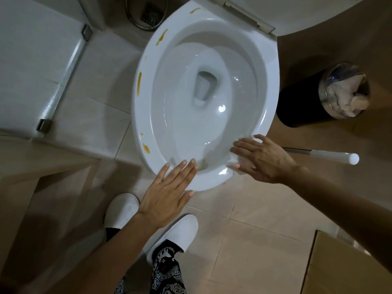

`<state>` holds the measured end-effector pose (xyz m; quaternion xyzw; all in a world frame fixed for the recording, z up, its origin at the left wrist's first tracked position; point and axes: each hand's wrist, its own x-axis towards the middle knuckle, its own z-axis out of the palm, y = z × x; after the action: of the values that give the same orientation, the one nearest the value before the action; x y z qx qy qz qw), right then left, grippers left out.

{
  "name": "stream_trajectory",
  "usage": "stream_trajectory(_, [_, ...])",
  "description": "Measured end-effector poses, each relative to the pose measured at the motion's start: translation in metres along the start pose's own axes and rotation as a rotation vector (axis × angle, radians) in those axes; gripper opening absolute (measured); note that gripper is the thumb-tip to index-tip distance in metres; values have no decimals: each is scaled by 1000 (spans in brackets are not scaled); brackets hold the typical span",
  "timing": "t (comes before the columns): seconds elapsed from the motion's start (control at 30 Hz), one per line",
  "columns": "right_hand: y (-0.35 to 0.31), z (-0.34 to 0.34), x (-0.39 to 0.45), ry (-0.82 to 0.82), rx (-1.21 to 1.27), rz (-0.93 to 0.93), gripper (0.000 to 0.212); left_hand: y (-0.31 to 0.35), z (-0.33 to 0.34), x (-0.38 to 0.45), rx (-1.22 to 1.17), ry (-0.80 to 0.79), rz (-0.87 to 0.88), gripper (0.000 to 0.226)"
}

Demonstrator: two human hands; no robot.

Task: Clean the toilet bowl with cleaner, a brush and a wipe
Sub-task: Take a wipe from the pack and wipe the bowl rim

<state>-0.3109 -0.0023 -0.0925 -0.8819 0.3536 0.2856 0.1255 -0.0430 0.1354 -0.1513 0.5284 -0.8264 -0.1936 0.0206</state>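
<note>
— How are the fingers of the left hand held?
— Straight and slightly spread, laid flat on the front rim of the toilet bowl; nothing is gripped.
— And the right hand?
— Its fingers are splayed wide, and a white wipe is pressed against the rim beneath them. A white-handled brush is seen behind it.

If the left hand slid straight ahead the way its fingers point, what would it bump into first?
The left hand already reaches the toilet rim; going on, it would likely cross into the bowl, though depth is unclear.
</note>
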Motion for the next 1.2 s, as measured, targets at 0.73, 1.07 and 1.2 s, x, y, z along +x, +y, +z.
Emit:
stream_trajectory(0.73, [56, -26, 25, 19, -118, 98, 86, -4, 3, 34, 35, 18, -10, 57])
stream_trajectory(1.07, [66, -18, 31, -28, -180, 87, 97, -2, 1, 34, -2, 22, -35, 57])
stream_trajectory(1.2, [69, -19, 30, -49, -244, 97, 91, -3, 1, 34, -14, 19, -38, 57])
